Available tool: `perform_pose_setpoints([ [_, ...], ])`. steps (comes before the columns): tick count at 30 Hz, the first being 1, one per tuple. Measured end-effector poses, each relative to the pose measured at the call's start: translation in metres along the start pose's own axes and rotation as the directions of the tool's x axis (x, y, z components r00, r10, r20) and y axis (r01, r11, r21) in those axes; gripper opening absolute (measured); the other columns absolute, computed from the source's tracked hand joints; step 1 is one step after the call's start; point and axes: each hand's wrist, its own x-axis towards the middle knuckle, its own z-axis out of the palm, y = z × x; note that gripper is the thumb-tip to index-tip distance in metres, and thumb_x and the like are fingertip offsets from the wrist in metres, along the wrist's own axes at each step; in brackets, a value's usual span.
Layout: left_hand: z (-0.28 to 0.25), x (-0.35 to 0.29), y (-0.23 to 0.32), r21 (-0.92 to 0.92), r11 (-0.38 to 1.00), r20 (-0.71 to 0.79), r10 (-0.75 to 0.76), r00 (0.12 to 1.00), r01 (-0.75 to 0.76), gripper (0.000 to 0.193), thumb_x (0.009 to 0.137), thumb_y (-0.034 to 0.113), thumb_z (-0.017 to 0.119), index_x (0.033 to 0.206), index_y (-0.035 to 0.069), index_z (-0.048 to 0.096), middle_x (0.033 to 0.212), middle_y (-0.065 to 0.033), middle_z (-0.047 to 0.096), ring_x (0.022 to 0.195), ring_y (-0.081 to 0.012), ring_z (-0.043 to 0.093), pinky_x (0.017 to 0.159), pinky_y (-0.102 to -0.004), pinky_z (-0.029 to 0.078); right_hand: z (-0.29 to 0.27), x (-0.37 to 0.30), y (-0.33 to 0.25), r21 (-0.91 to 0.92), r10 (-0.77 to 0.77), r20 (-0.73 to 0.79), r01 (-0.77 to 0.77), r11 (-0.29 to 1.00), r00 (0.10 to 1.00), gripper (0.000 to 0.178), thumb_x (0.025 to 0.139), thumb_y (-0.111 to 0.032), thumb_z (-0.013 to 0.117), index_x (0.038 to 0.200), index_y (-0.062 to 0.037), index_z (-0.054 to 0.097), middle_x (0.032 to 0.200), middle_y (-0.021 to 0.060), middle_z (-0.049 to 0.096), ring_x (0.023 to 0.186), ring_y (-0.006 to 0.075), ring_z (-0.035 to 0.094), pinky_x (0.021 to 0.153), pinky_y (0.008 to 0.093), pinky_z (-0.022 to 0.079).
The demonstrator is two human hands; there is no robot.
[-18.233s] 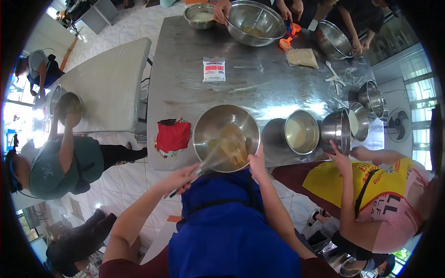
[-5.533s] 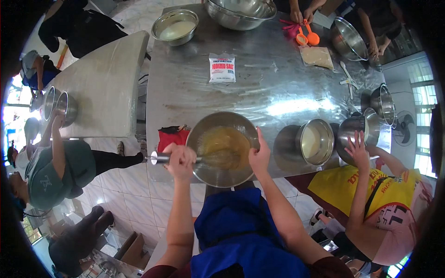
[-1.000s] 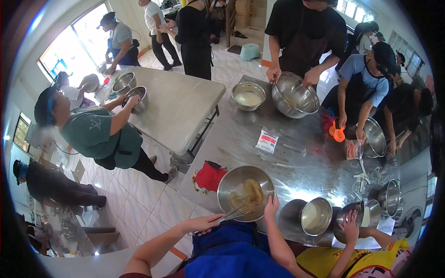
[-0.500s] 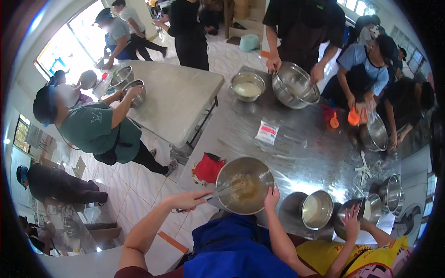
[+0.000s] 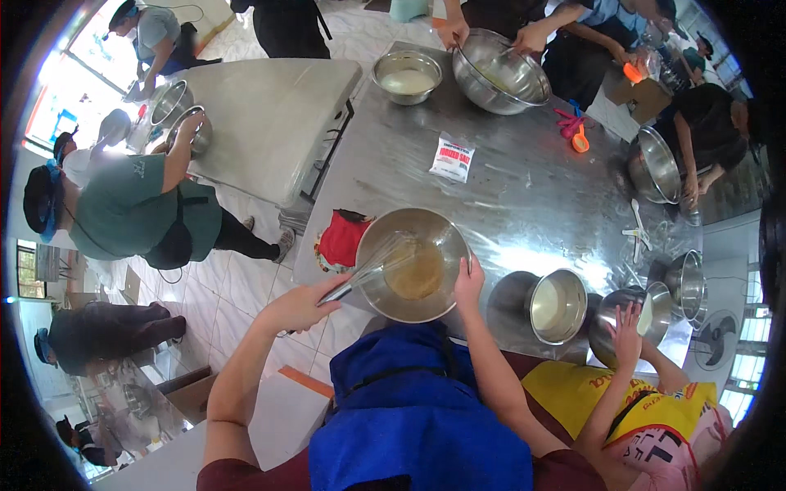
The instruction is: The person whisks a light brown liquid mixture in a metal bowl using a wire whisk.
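My left hand [image 5: 301, 308] is closed round the handle of a wire whisk [image 5: 381, 259]. The whisk slants into a steel mixing bowl [image 5: 422, 222], its wires by a light brown mixture [image 5: 419, 278] at the bottom. With the thumb over the rim, my right hand [image 5: 468, 284] grips the bowl's right side; the fingers outside it are partly hidden. The bowl stands tilted toward me at the near edge of the steel table [image 5: 524, 192]. Just left of it lies a red cloth item [image 5: 342, 239].
A white packet with red print [image 5: 453, 159] lies beyond the bowl. To the right stand a bowl of pale contents [image 5: 558, 308] and a co-worker's bowl [image 5: 604, 326]. Orange and pink measuring cups [image 5: 580, 139] lie farther back. Across the table another person handles a large bowl [image 5: 501, 96].
My view has shifted, so the table and bowls appear higher. The whisk has swung toward the bowl's left side. My right hand keeps its hold on the rim.
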Motion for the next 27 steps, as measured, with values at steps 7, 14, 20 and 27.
perform_pose_setpoints([
  [7, 0.02, 0.016, -0.038, -0.136, 0.983, 0.2, -0.096, 0.975, 0.125, 0.055, 0.092, 0.03, 0.048, 0.142, 0.029, 0.024, 0.057, -0.0006, 0.042, 0.042, -0.0099, 0.042, 0.041, -0.0245, 0.039, 0.003, -0.002, -0.018, 0.01, -0.048, -0.032, 0.048, 0.999, 0.998, 0.03, 0.089, -0.01, 0.047, 0.115, 0.0036, 0.055, 0.099, 0.0185, 0.063, 0.09, 0.026, 0.06, 0.081, 0.0336, 0.044],
  [14, 0.046, 0.021, -0.059, -0.439, 0.885, 0.277, -0.032, 0.96, 0.156, 0.052, 0.094, 0.031, 0.044, 0.142, 0.029, 0.024, 0.058, 0.0016, 0.04, 0.041, -0.0052, 0.038, 0.037, -0.02, 0.035, 0.004, -0.003, -0.022, -0.011, 0.056, -0.039, -0.057, 0.998, 0.998, 0.029, 0.089, -0.009, 0.048, 0.115, 0.0029, 0.055, 0.097, 0.0189, 0.064, 0.089, 0.0262, 0.061, 0.079, 0.034, 0.045],
  [20, 0.067, 0.018, -0.058, -0.545, 0.826, 0.267, 0.004, 0.964, 0.147, 0.054, 0.095, 0.032, 0.042, 0.144, 0.02, 0.02, 0.06, 0.0029, 0.038, 0.044, -0.0042, 0.037, 0.037, -0.0179, 0.033, 0.007, 0.0, -0.018, -0.057, -0.037, -0.079, 0.033, 0.998, 0.996, 0.03, 0.09, -0.01, 0.047, 0.117, 0.0003, 0.055, 0.094, 0.0207, 0.063, 0.086, 0.0314, 0.061, 0.076, 0.0364, 0.045],
  [27, 0.065, 0.027, -0.067, -0.647, 0.746, 0.193, -0.044, 0.98, 0.161, 0.052, 0.096, 0.035, 0.04, 0.143, 0.021, 0.024, 0.06, 0.0028, 0.039, 0.043, -0.0041, 0.035, 0.036, -0.0174, 0.031, 0.009, -0.003, -0.02, -0.053, -0.007, -0.064, 0.003, 0.999, 0.998, 0.03, 0.09, -0.014, 0.047, 0.115, 0.0002, 0.056, 0.094, 0.0232, 0.062, 0.087, 0.0366, 0.06, 0.074, 0.0389, 0.045],
])
